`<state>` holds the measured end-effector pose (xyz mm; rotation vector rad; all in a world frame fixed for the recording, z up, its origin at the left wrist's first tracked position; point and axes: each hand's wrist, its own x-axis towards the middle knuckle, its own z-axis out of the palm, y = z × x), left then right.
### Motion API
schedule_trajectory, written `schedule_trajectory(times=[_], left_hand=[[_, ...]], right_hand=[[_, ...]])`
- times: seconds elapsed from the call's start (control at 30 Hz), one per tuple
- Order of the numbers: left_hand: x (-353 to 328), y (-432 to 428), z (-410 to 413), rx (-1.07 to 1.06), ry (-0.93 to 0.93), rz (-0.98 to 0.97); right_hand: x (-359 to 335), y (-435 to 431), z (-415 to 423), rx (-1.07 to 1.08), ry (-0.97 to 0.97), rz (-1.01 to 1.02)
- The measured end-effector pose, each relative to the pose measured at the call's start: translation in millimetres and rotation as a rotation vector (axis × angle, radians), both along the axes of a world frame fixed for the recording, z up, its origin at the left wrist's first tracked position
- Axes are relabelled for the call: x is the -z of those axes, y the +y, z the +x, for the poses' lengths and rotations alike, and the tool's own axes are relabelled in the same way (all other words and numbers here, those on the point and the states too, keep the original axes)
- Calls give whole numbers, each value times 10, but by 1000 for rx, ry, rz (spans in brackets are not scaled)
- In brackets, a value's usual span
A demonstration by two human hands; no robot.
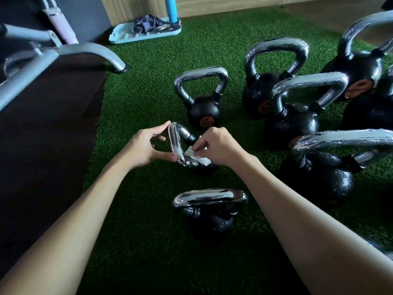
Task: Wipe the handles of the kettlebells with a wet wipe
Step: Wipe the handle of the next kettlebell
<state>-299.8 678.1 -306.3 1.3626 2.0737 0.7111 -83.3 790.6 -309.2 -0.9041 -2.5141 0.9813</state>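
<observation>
Several black kettlebells with chrome handles stand on green turf. Between my hands is a small kettlebell whose chrome handle (pixel 177 143) I am working on. My left hand (pixel 146 145) pinches the handle's top bar between thumb and fingers. My right hand (pixel 217 145) pinches a white wet wipe (pixel 196 156) and presses it against the lower inner side of that handle. The small kettlebell's black body is mostly hidden behind my right hand. Another small kettlebell (pixel 210 209) stands close in front of me, between my forearms.
More kettlebells stand beyond and to the right: one at the centre (pixel 202 96), larger ones (pixel 276 75) (pixel 306 103) (pixel 331 165). A grey metal bench frame (pixel 63 54) and dark floor lie at left. A light-blue tray (pixel 146 33) with cloth sits by the back wall.
</observation>
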Motion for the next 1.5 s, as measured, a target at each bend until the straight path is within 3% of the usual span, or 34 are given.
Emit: schedule_trajectory(times=[0.17,0.3,0.43,0.5,0.63,0.73,0.87,0.97,1.07,1.2,1.3,1.43,1.5], left_hand=[[-4,49,13,4,22,3],[-10,49,8,15,35,-4],[8,32,24,24,26,2],[9,29,44,22,21,13],[-17,46,60,19,32,34],[-11,55,76,25,33,82],[-30,60,107,22,-38,156],[-18,55,135,5,-57,197],[21,58,96,-8,-53,195],[76,74,32,8,-61,200],[85,77,17,11,-77,201],[43,69,1,9,-20,180],[32,70,20,13,-20,172]], right_hand=[[-64,80,-100,-100,-99,-23],[-43,122,-100,-89,-35,-335],[-1,157,-226,97,66,-561],[-16,170,-282,155,10,-582],[-49,192,-252,71,-110,-622],[-19,219,-283,114,-55,-660],[54,292,-495,333,66,-733],[61,325,-551,358,33,-784],[61,297,-543,352,26,-774],[8,258,-639,443,179,-743],[53,256,-685,505,207,-597],[138,234,-683,529,100,-314],[106,237,-684,501,130,-278]])
